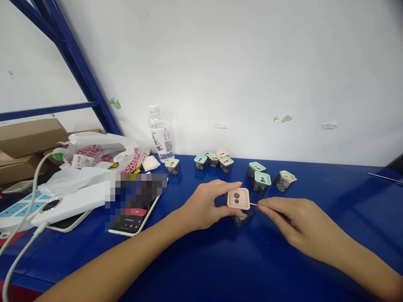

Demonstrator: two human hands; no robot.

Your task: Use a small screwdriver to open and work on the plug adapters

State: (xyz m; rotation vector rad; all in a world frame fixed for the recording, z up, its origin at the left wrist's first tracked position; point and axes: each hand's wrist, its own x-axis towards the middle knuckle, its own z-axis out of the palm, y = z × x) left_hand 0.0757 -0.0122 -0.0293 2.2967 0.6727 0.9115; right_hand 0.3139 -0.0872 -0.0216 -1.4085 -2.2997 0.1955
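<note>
My left hand [206, 205] grips a small box with a pink square lid [238, 199] that has two dark holes. The box's dark clear body rests on the blue table [220, 268]. My right hand [292, 220] pinches a thin metal pin [253, 204] whose tip touches the pink lid's right edge. Behind them stand several similar small boxes with green lids [261, 179], cream lids [288, 176] and a pink lid [222, 153].
A water bottle [160, 136] stands by the white wall. At the left lie a phone [134, 216], a white power bank [67, 203] with cable, a power strip [15, 209], plastic bags [94, 157] and cardboard boxes [25, 138]. A blue metal frame [78, 67] rises at the far left.
</note>
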